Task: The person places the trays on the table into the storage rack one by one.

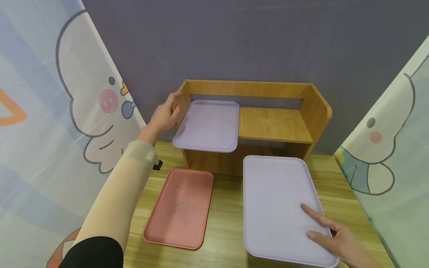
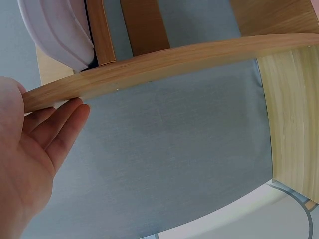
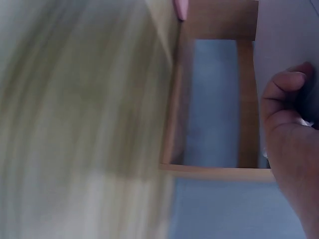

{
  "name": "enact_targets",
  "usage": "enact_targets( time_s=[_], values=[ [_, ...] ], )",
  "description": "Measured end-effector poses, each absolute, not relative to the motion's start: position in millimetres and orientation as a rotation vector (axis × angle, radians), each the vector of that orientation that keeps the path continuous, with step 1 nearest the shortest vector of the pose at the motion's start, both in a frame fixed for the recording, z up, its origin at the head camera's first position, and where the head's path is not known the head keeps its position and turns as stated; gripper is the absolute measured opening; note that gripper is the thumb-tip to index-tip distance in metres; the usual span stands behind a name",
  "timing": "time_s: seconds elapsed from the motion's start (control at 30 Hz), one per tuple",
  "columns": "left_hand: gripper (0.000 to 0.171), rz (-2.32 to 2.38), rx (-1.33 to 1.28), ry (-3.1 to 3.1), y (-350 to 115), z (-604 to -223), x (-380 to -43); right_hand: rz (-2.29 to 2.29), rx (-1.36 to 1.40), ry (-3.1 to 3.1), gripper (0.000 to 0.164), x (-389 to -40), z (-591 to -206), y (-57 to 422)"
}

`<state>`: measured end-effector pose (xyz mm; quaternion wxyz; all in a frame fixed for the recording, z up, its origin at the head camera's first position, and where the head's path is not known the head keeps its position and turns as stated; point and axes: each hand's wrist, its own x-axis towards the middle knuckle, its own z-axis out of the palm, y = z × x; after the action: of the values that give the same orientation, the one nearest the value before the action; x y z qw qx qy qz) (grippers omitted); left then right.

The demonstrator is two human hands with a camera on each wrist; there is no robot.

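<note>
A small wooden shelf (image 1: 275,123) stands against the grey backdrop. My left hand (image 1: 165,116) grips the edge of its left side panel, with fingers on the outer face in the left wrist view. One lavender tray (image 1: 211,126) lies on the left half of the upper board, its front end jutting past the edge. A second lavender tray (image 1: 278,208) is raised in front of the shelf's right half. My right hand (image 1: 338,236) holds its near right edge, thumb and a finger on top; curled fingers (image 3: 286,89) show in the right wrist view.
On the wood-grain table (image 1: 224,227) a pink tray (image 1: 181,208) lies in front of the shelf's left side, a few dark marks on its surface. Cartoon-printed curtains hang at the left (image 1: 90,74) and right (image 1: 378,137).
</note>
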<state>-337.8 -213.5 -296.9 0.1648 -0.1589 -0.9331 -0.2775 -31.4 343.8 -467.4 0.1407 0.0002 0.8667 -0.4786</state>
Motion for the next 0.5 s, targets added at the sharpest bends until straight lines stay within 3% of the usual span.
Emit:
enact_targets(
  time_s=[0.5],
  values=[
    [0.057, -0.795, -0.462, -2.672, -210, -297, -337, -1.501, -0.174, 2.653, 0.069, -39, -420, 348]
  ],
)
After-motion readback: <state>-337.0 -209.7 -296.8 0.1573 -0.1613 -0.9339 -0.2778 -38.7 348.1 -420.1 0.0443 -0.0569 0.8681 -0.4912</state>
